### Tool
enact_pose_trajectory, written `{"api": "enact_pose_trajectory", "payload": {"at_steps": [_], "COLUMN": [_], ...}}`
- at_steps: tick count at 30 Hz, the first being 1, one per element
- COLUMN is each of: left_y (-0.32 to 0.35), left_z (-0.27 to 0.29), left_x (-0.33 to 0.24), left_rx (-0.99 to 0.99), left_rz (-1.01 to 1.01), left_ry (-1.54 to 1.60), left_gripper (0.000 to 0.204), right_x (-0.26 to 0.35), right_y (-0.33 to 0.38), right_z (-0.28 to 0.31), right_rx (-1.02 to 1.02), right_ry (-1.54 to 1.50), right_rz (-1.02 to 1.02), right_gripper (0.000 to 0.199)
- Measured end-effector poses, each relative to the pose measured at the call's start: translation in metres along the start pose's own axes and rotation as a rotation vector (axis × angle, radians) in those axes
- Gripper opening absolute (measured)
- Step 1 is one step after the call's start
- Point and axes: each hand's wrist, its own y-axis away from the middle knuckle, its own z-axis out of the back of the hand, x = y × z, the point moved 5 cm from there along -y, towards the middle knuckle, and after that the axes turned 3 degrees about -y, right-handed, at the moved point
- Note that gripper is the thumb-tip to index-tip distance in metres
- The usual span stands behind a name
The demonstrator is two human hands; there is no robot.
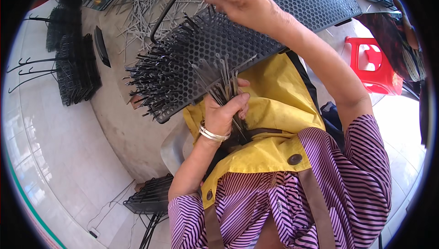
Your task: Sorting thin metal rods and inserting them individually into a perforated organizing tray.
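While one hand (225, 110) grips rods (226, 83), another hand (245, 1) reaches.

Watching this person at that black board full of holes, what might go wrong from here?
The left hand holds many thin grey rods in a splayed bunch, so a few might slip out. Black rods crowd the left part of the perforated board, with some near the right hand, which might knock them.

The thin rods (222, 76) I grip look like dull grey metal; the perforated board (315, 3) seems black plastic with a faint sheen. My bracelet (213, 135) is polished metal, my apron (292, 87) smooth, slightly shiny cloth, my shirt (359, 189) matt fabric. The stool (385, 74) is glossy plastic.
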Motion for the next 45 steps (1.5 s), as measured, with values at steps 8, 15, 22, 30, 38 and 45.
{"api": "enact_pose_trajectory", "payload": {"at_steps": [8, 15, 22, 30, 38, 45], "left_y": [-0.002, -0.002, -0.002, 0.001, 0.003, 0.001], "left_z": [0.001, 0.000, 0.003, 0.000, 0.003, 0.003], "left_x": [0.002, 0.003, 0.002, 0.002, -0.001, 0.000], "left_rx": [0.009, 0.017, 0.011, -0.007, -0.006, 0.002], "left_rz": [0.005, 0.018, 0.012, -0.031, -0.018, -0.008], "left_ry": [0.004, 0.030, 0.002, 0.001, 0.052, 0.019], "left_gripper": [0.023, 0.026, 0.028, 0.026, 0.025, 0.028], "right_x": [-0.005, -0.034, 0.030, 0.058, 0.025, 0.017], "right_y": [-0.019, 0.002, 0.051, 0.072, 0.033, 0.034], "right_z": [0.002, -0.022, 0.005, -0.017, 0.025, 0.006], "right_rx": [-0.014, 0.172, 0.135, 0.385, -0.060, -0.138], "right_ry": [0.115, 0.213, 0.109, 0.204, 0.143, -0.069], "right_rz": [0.011, -0.063, -0.135, 0.116, -0.543, -0.401], "right_gripper": [0.008, 0.018, 0.025, 0.037, 0.053, 0.054]}}
